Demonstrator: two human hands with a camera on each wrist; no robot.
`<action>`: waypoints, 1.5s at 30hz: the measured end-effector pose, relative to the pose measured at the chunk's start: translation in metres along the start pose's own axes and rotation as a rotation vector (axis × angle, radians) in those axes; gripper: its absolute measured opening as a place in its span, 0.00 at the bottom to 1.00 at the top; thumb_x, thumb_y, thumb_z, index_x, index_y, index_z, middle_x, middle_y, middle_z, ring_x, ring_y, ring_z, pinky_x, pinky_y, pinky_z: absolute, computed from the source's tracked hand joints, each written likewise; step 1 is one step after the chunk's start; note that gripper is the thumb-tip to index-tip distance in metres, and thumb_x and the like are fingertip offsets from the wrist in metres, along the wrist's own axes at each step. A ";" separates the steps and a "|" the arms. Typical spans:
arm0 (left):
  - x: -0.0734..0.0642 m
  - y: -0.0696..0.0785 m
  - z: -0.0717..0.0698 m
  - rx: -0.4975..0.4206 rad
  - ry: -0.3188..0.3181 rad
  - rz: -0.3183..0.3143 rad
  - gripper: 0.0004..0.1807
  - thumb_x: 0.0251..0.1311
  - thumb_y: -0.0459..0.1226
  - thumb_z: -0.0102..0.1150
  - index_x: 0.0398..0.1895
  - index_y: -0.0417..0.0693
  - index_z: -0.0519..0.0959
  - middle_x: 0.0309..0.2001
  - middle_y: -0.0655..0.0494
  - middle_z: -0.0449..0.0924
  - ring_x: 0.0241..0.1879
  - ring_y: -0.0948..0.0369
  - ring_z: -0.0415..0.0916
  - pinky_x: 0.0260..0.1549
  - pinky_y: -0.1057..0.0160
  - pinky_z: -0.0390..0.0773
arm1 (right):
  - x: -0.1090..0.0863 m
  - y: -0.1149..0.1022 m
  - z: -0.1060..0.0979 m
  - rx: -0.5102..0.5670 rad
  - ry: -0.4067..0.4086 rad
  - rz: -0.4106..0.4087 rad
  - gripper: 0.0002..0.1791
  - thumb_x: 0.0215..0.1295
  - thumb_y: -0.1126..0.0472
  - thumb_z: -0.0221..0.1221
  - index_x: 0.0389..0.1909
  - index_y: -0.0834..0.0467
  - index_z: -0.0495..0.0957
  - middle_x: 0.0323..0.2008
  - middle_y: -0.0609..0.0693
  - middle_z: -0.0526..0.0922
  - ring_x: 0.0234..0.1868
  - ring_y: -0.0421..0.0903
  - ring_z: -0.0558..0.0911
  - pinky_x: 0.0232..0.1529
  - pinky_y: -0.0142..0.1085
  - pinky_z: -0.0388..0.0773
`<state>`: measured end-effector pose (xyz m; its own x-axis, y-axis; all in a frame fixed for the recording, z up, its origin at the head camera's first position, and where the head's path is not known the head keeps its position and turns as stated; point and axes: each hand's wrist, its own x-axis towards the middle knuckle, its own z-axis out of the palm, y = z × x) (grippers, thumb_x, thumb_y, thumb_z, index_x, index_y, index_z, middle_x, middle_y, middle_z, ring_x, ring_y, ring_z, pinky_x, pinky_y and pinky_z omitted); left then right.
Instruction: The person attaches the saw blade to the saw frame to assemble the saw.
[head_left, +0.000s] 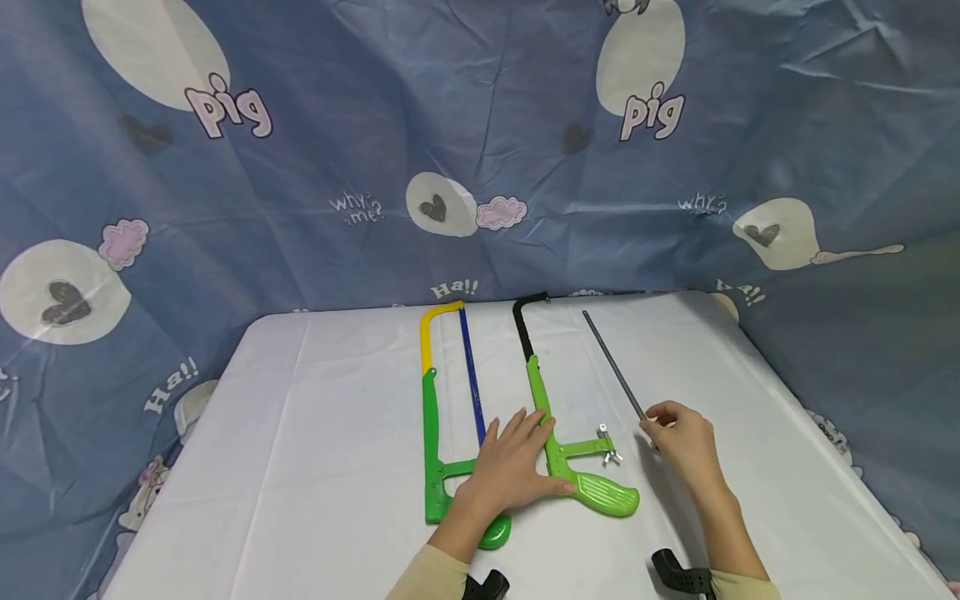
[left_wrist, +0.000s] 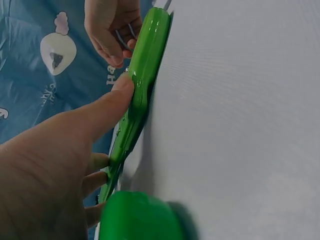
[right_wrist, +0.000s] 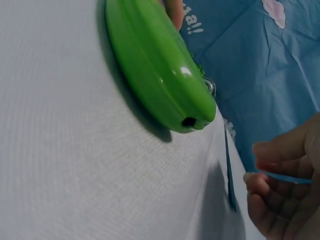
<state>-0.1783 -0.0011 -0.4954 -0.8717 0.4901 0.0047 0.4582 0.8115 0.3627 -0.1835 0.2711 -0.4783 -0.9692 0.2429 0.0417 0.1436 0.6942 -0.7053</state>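
My left hand (head_left: 510, 467) lies over a light-green hacksaw frame (head_left: 538, 387) with a black front end, its fingers fairly straight. In the left wrist view the thumb (left_wrist: 117, 95) presses on the green handle (left_wrist: 147, 45). No blade spans that frame; a wing nut (head_left: 613, 457) sits on its short arm. To the right a thin grey saw blade (head_left: 611, 358) lies on the table. My right hand (head_left: 682, 442) hovers at the blade's near end, fingers loosely bent. The right wrist view has the blade (right_wrist: 229, 175) apart from the fingers, which hold nothing.
Left of the light-green frame lies a second hacksaw (head_left: 431, 433), dark green and yellow, with a blue blade (head_left: 472, 375); my left hand and forearm partly cover it. A white cloth (head_left: 337, 442) covers the table. Behind it hangs a blue printed curtain (head_left: 300, 167).
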 end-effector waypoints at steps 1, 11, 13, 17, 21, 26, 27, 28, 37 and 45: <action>0.000 0.000 0.000 0.002 0.004 0.000 0.55 0.49 0.74 0.57 0.77 0.57 0.60 0.79 0.57 0.55 0.79 0.49 0.50 0.73 0.35 0.52 | 0.000 0.000 0.000 -0.006 0.003 0.002 0.13 0.61 0.61 0.64 0.44 0.64 0.83 0.30 0.55 0.84 0.25 0.41 0.77 0.26 0.32 0.72; 0.000 0.000 0.003 -0.010 -0.014 0.003 0.55 0.50 0.72 0.58 0.77 0.56 0.59 0.79 0.58 0.54 0.79 0.49 0.49 0.73 0.35 0.51 | 0.000 0.004 0.004 -0.068 0.026 0.048 0.13 0.60 0.61 0.62 0.43 0.64 0.83 0.34 0.59 0.85 0.28 0.46 0.79 0.27 0.34 0.70; 0.000 0.001 0.002 -0.010 -0.013 0.006 0.55 0.50 0.72 0.59 0.77 0.56 0.59 0.79 0.58 0.55 0.79 0.49 0.50 0.73 0.35 0.52 | 0.000 0.004 0.005 -0.075 0.026 0.055 0.13 0.59 0.61 0.63 0.42 0.65 0.83 0.34 0.60 0.84 0.27 0.47 0.80 0.26 0.34 0.70; 0.001 0.001 0.002 -0.008 -0.015 0.010 0.55 0.51 0.72 0.59 0.77 0.55 0.59 0.78 0.58 0.56 0.79 0.49 0.50 0.73 0.35 0.52 | 0.001 0.006 0.007 -0.103 0.033 0.060 0.13 0.58 0.62 0.63 0.41 0.66 0.82 0.35 0.61 0.84 0.30 0.51 0.80 0.25 0.35 0.69; 0.000 0.000 0.003 -0.008 -0.020 0.004 0.55 0.51 0.72 0.59 0.77 0.55 0.59 0.79 0.59 0.55 0.79 0.49 0.49 0.73 0.36 0.52 | 0.001 0.007 0.008 -0.130 0.031 0.059 0.13 0.57 0.63 0.63 0.41 0.66 0.82 0.36 0.63 0.86 0.34 0.55 0.82 0.26 0.38 0.70; -0.001 0.000 0.002 -0.005 -0.022 0.002 0.55 0.51 0.72 0.58 0.78 0.56 0.57 0.79 0.59 0.53 0.79 0.49 0.48 0.74 0.36 0.51 | 0.001 0.005 0.004 -0.157 -0.006 0.086 0.11 0.56 0.63 0.64 0.38 0.65 0.83 0.33 0.61 0.86 0.32 0.54 0.82 0.24 0.38 0.70; -0.001 0.000 0.002 -0.004 -0.023 0.002 0.55 0.51 0.72 0.57 0.78 0.56 0.57 0.79 0.60 0.53 0.79 0.50 0.48 0.74 0.36 0.50 | 0.001 0.004 0.002 -0.163 -0.016 0.094 0.10 0.56 0.63 0.64 0.37 0.64 0.83 0.31 0.60 0.86 0.30 0.53 0.81 0.23 0.38 0.69; -0.001 -0.001 0.002 -0.006 -0.021 0.003 0.55 0.51 0.72 0.57 0.78 0.56 0.57 0.79 0.60 0.53 0.79 0.50 0.47 0.74 0.36 0.50 | 0.002 0.003 0.001 -0.167 -0.029 0.102 0.09 0.56 0.63 0.64 0.35 0.64 0.83 0.29 0.58 0.85 0.29 0.52 0.81 0.23 0.38 0.68; -0.001 -0.001 0.004 -0.010 -0.018 0.001 0.55 0.51 0.73 0.56 0.78 0.56 0.57 0.80 0.60 0.52 0.80 0.50 0.46 0.74 0.36 0.49 | 0.007 0.003 -0.004 -0.175 -0.118 0.162 0.05 0.53 0.62 0.64 0.28 0.60 0.83 0.28 0.55 0.84 0.31 0.51 0.79 0.24 0.38 0.68; -0.003 -0.001 0.005 -0.020 -0.014 0.004 0.55 0.52 0.72 0.57 0.78 0.55 0.57 0.79 0.59 0.52 0.80 0.50 0.47 0.74 0.36 0.49 | 0.006 0.004 0.003 -0.125 -0.103 0.094 0.04 0.50 0.67 0.61 0.28 0.64 0.79 0.24 0.54 0.81 0.27 0.49 0.77 0.24 0.35 0.68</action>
<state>-0.1757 -0.0018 -0.4999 -0.8671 0.4980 -0.0068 0.4582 0.8030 0.3812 -0.1889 0.2736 -0.4830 -0.9648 0.2442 -0.0973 0.2518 0.7521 -0.6090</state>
